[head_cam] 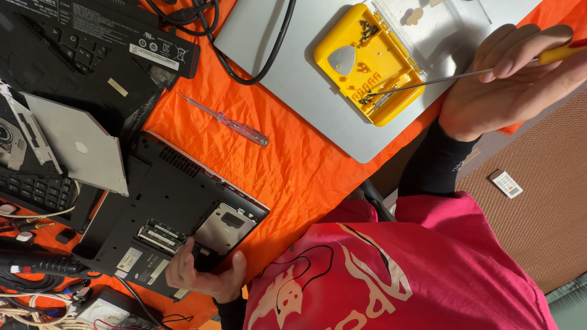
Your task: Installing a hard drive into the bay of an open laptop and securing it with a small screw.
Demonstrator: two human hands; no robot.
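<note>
Over the grey laptop lid (293,79), my right hand (510,79) is closed around a long screwdriver with a yellow handle (559,54). Its thin metal shaft reaches to the yellow parts tray (367,61), and the tip rests among small dark screws (365,96) in the tray's near compartment. A clear hinged lid (422,18) stands open on the tray's far side.

My left hand (205,275) grips the near edge of the opened black laptop base (165,208), thumb on one side and fingers curled over the rim. Just beside those fingers lie the exposed memory modules (160,235) and a bare metal drive bay (223,229).

Between the laptop base and the grey lid, a second screwdriver with a clear handle (229,123) lies loose on the crumpled orange cloth (287,165). Beyond the base, a silver optical drive (79,146) leans on a black keyboard (36,189). A long black battery pack (116,30) lies further off, beside black cables (244,55).
</note>
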